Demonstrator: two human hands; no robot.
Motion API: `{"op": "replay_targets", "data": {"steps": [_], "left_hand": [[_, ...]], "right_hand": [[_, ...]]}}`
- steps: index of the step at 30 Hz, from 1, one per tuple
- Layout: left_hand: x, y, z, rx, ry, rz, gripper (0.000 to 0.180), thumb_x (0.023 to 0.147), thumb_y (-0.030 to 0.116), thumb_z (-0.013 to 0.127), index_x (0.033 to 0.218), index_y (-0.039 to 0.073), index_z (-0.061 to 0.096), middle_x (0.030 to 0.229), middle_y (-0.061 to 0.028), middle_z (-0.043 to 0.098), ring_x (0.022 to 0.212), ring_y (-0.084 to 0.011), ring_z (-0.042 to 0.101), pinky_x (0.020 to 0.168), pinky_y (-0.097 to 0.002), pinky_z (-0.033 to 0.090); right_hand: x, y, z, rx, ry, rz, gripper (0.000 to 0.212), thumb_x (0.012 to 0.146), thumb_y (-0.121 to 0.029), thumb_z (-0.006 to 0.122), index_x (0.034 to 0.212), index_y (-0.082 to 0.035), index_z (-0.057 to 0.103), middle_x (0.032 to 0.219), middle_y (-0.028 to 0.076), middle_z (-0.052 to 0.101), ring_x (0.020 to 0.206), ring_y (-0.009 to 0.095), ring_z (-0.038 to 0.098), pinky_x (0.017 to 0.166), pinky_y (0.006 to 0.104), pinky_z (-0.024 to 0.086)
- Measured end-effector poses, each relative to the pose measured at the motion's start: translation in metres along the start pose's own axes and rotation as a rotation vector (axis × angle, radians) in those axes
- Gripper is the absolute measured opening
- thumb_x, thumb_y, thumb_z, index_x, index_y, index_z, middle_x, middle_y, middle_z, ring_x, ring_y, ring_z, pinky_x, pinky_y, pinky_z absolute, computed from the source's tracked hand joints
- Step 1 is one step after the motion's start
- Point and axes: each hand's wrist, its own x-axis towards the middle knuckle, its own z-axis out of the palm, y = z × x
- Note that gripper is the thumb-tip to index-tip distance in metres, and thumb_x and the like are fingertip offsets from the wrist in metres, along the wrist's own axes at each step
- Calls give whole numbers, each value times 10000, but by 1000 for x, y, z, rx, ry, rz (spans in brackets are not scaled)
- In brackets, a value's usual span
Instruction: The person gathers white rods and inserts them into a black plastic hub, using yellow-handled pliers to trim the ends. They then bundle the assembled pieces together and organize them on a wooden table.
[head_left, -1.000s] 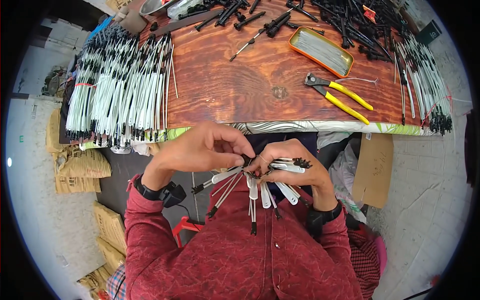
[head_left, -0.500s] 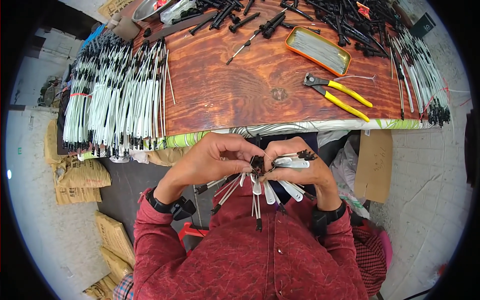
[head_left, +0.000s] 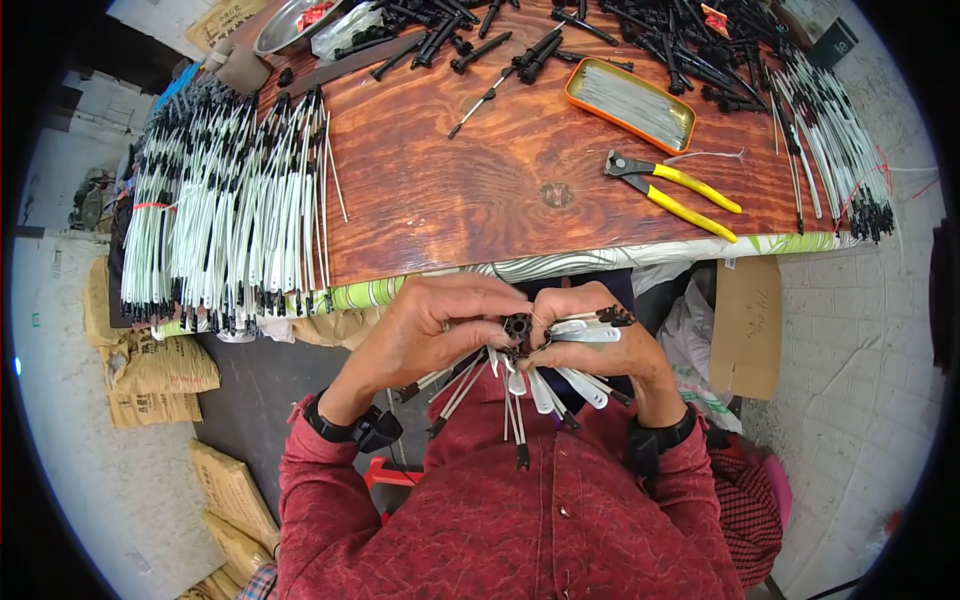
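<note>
Black plastic forms the small hub (head_left: 517, 325) held between the two hands, over the person's lap, just off the near edge of the tabletop (head_left: 430, 200). The right hand (head_left: 600, 335) has its grip clamped, thumb against fingers, on pale, dark-tipped ribs (head_left: 541, 393) fanned about the hub. Thumb and forefinger of the left hand (head_left: 440, 325) sit at the hub's left side; whether that grip presses on it, I cannot tell.

If the right thumb eased, the loose ribs could slip out of order or cross one another; a twist of the hub could drag them askew, and the covering fingers could hide a poorly seated one. The hub's round face points up toward the camera, so its long axis looks foreshortened. The ribs radiate outward: many run toward the red shirt (head_left: 480, 520), some toward the lower left, and one bunch nearly level to the right.
</note>
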Motion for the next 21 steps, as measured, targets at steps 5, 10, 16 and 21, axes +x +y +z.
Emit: {"op": "replay_targets", "data": {"steps": [5,10,16,21], "left_hand": [[-8,10,6,31,51,-83,337,827,-8,727,1159,47,719,1078,-133,716,961,-239,701,804,-325,556],[-14,11,5,62,86,-34,342,834,-20,713,1171,40,708,1024,-122,717,907,-216,702,777,-317,558],[-13,9,-2,-53,81,-199,298,838,-5,715,1134,20,688,928,-86,708,830,-192,695,718,-314,551],[-8,0,-7,67,18,-95,268,832,16,717,1097,17,677,893,-86,698,818,-218,699,707,-325,550]], "right_hand": [[3,-2,-1,24,-15,15,245,722,-68,859,786,-44,624,751,23,655,686,131,620,624,286,480],[5,-2,8,-7,-24,-37,238,730,-72,857,800,-41,632,754,25,658,691,132,623,626,285,482],[9,1,10,20,-21,-59,220,746,-79,850,808,-43,641,756,29,661,694,131,625,631,286,485],[10,1,8,46,-19,-20,222,750,-85,853,806,-46,642,770,29,667,701,129,627,643,282,487]]}}
